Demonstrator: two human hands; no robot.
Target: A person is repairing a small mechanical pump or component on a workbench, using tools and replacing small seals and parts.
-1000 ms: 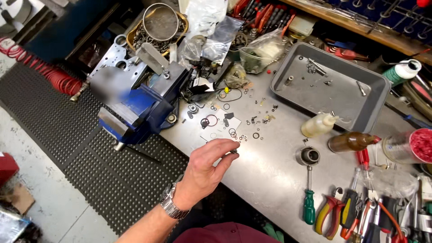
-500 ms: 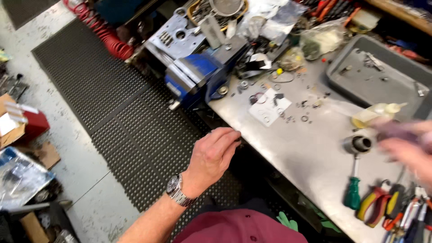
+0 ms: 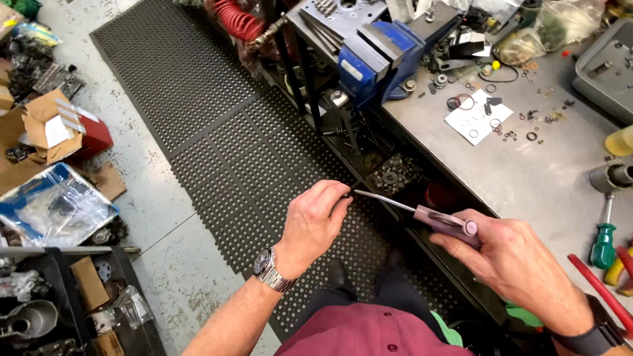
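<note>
Pick tool point(image 3: 422, 212), tip toward left hand point(image 3: 315, 223)

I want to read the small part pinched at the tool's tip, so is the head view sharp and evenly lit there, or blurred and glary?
Head view: sharp and evenly lit, with no harsh shadows; left hand and pick tool are crisp, but the pinched part is too small to tell; slight wide-angle bending at the edges.

Tool tip point(image 3: 347, 194) hidden within left-hand fingers point(image 3: 328, 198); grey tray point(image 3: 603, 69) cut off at edge.
</note>
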